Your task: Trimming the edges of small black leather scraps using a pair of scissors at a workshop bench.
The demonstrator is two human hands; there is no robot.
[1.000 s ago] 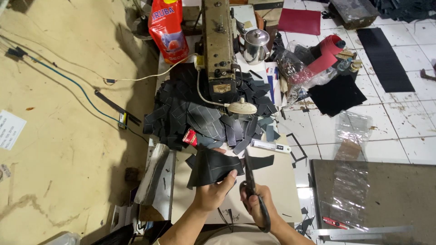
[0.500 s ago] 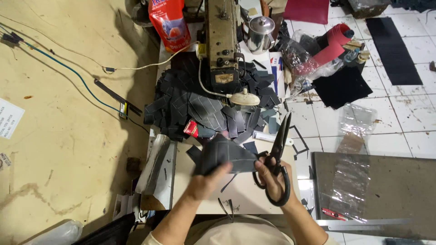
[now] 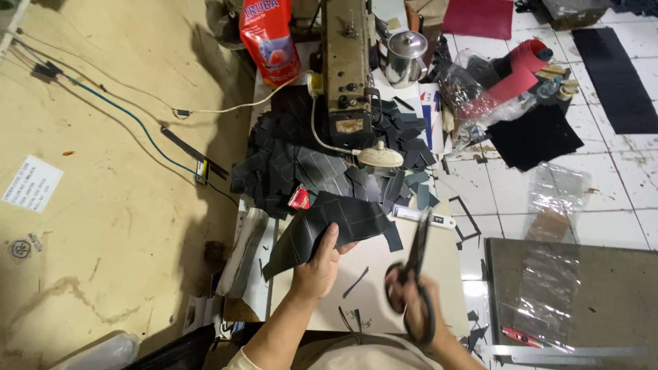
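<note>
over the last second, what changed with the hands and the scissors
The right hand drew the scissors out of the dark fabric piece and off to the right. The left hand kept hold of the piece. The sewing machine and the pile of cut pieces stayed put.

Head-worn view, steeply down onto worktable (image 3: 384,274)

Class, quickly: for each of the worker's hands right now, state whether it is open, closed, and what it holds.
Left hand: closed on the dark stitched fabric piece, thumb on top.
Right hand: closed through the handles of the black scissors.
</note>
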